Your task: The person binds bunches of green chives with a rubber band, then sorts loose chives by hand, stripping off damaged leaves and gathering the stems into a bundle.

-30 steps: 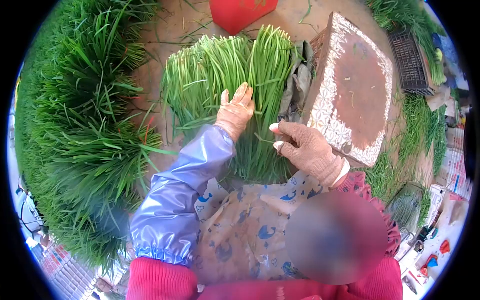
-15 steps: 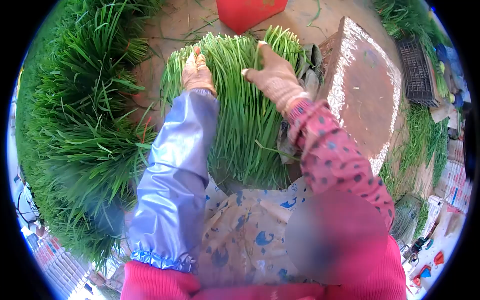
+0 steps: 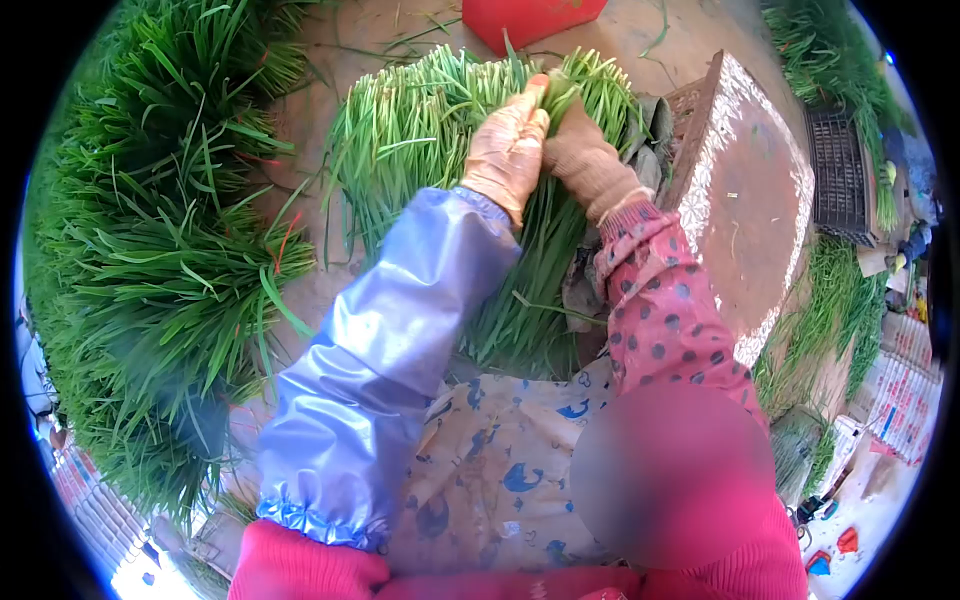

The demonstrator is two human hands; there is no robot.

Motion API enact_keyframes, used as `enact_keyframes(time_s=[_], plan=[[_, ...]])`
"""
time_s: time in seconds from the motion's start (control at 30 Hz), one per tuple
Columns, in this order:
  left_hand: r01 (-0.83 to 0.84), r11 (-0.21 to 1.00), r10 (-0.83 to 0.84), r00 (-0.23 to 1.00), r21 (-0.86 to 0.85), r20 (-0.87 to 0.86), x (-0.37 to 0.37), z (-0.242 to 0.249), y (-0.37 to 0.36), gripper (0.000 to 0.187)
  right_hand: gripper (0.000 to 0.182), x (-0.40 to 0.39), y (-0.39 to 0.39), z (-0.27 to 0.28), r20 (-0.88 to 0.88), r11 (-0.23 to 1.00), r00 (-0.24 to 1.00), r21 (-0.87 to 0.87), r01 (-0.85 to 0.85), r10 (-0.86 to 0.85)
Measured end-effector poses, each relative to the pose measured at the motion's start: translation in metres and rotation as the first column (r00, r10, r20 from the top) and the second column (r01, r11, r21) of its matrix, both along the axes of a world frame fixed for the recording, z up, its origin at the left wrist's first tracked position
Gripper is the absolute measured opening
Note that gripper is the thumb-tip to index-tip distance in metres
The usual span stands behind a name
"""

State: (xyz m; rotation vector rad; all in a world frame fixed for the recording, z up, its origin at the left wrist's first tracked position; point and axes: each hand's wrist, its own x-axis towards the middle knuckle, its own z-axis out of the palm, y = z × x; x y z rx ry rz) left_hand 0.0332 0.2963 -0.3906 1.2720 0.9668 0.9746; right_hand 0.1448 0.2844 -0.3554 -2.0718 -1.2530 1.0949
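A thick heap of green chives (image 3: 400, 140) lies in front of me, pale cut ends pointing away and leaves trailing towards my lap. My left hand (image 3: 507, 152), in a stained light glove, is closed at the heap's upper middle, its thumb along the cut ends. Beside it, my right hand (image 3: 590, 165), in a tan knitted glove, is curled round a small clump of chives near the ends. The two hands touch or nearly touch. Fingers of the right hand are partly hidden by leaves.
Tied chive bundles (image 3: 190, 270) with red bands line the left side. A red container (image 3: 530, 20) stands beyond the heap. To the right are a white-edged brown board (image 3: 750, 200) and a black crate (image 3: 838, 175). A patterned plastic apron (image 3: 500, 450) covers my lap.
My left hand has moved right across the chives to meet my right hand. The right hand's spread fingers have closed on a clump. The view has shifted slightly.
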Motion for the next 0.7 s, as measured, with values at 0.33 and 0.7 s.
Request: enact_keyframes(time_s=[0.33, 0.7], plan=[[-0.369, 0.919, 0.388, 0.909, -0.138, 0.150, -0.036, 0.040, 0.000, 0.034, 0.043, 0.010, -0.035, -0.023, -0.669, 0.807, 0.640, 0.099, 0.582, -0.379], [-0.082, 0.991, 0.127, 0.804, 0.103, -0.581, -0.082, 0.001, -0.026, 0.028, 0.039, 0.010, -0.034, -0.027, -0.711, 0.799, 0.601, 0.093, 0.595, -0.365]])
